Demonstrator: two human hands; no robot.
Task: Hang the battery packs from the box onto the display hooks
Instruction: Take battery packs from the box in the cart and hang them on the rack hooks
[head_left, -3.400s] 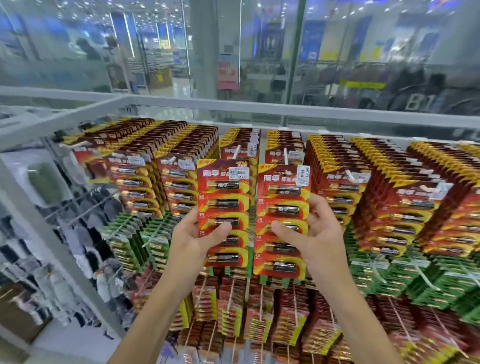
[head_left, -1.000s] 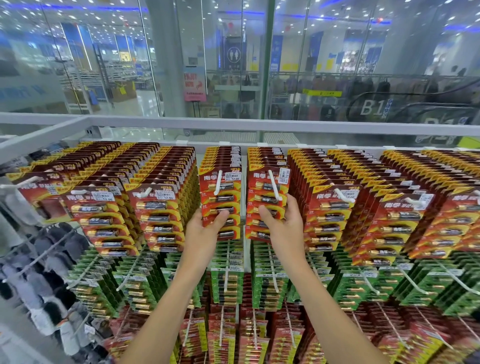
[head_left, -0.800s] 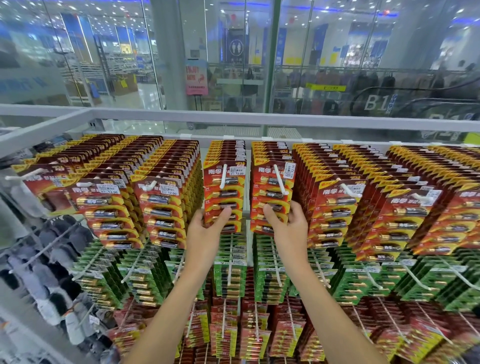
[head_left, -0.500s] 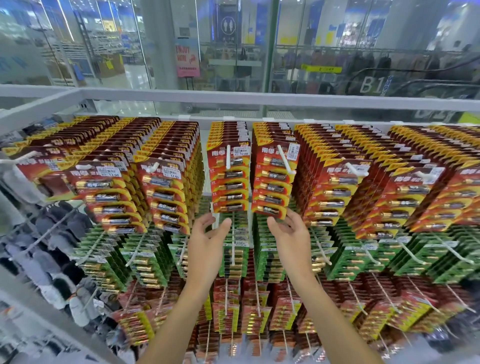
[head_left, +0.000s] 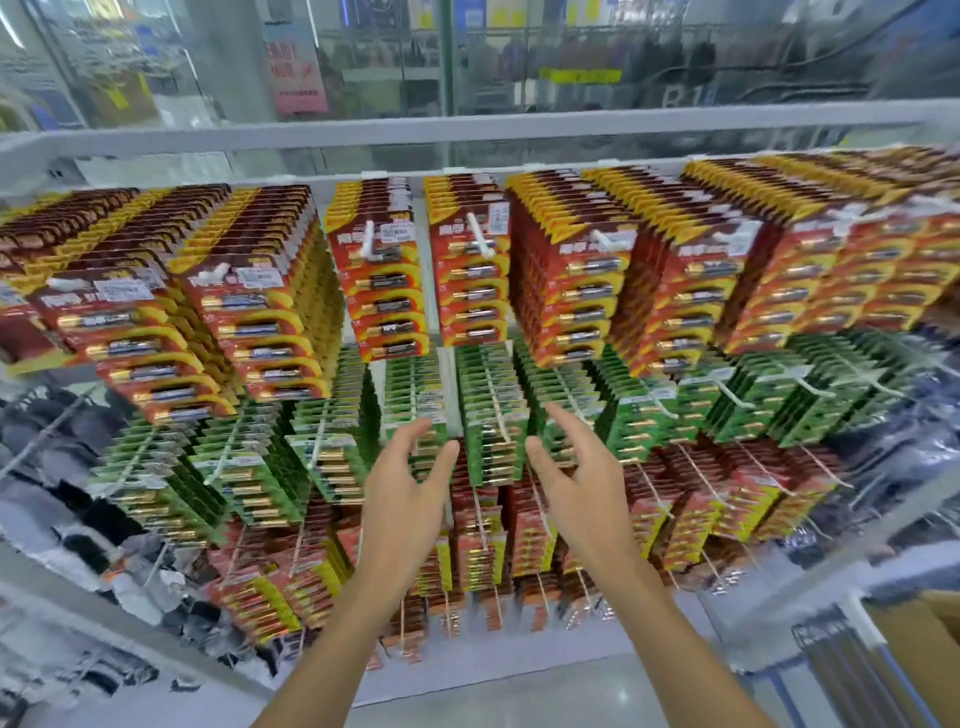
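Two stacks of red-and-yellow battery packs hang on white hooks in the top row's middle: the left stack (head_left: 382, 291) and the right stack (head_left: 472, 280). A hook tip (head_left: 368, 241) pokes out of the left stack's front. My left hand (head_left: 405, 493) and my right hand (head_left: 576, 483) float below them, in front of the green packs (head_left: 488, 410). Both hands have relaxed, spread fingers and hold nothing. A corner of a cardboard box (head_left: 919, 639) shows at the lower right.
Full rows of red packs (head_left: 597, 291) flank the middle stacks. Green packs fill the second row and more red packs (head_left: 478, 540) the rows below. A white rack frame (head_left: 467, 132) runs along the top. Grey goods (head_left: 62, 499) hang at the left.
Both hands pushed the two middle stacks back onto their hooks, let go, and dropped down to the green row. The view has tilted downward, bringing the box corner into sight.
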